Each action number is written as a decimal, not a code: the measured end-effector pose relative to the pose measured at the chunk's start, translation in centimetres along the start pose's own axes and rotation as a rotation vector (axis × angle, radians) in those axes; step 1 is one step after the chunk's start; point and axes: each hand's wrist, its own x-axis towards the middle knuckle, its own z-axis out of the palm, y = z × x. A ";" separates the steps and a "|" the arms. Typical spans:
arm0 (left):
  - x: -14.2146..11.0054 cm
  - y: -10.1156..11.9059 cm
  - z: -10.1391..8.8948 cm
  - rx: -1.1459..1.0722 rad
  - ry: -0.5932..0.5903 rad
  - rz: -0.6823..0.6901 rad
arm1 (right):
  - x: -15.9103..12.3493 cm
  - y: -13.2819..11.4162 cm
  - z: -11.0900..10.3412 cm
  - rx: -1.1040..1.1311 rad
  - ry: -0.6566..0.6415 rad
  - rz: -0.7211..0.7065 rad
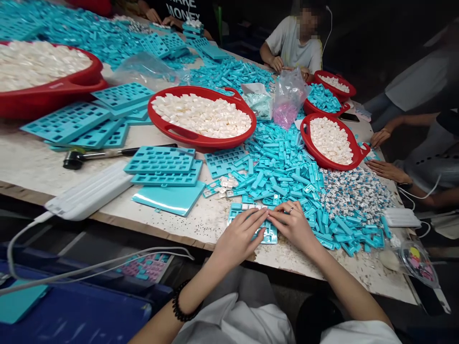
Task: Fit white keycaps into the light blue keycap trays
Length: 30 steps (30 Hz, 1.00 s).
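Observation:
A light-blue keyboard-shaped panel (271,237) with square openings lies at the table's front edge, partly under my hands. A few white keycaps (246,206) sit along its far edge. My left hand (238,235) rests over the panel, its fingers bent and its thumb low at the near side. From the right, my right hand (293,226), with a ring, brings its bunched fingertips against the left fingertips above the panel. Whatever lies between the fingertips is hidden. Loose white keycaps (226,184) and a heap of blue plastic pieces (276,167) lie just beyond.
A red basin (172,128) of white keycaps stands behind, another red basin (324,163) right. Small white-and-blue parts (355,193) are heaped at right. Stacked blue panels (161,160), a mallet (77,158) and a white power strip (89,191) lie left. Other people work around the table.

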 end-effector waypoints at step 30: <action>-0.9 -0.1 2.2 0.126 -0.034 0.054 | -2.3 -0.6 1.5 -0.433 -0.098 -0.214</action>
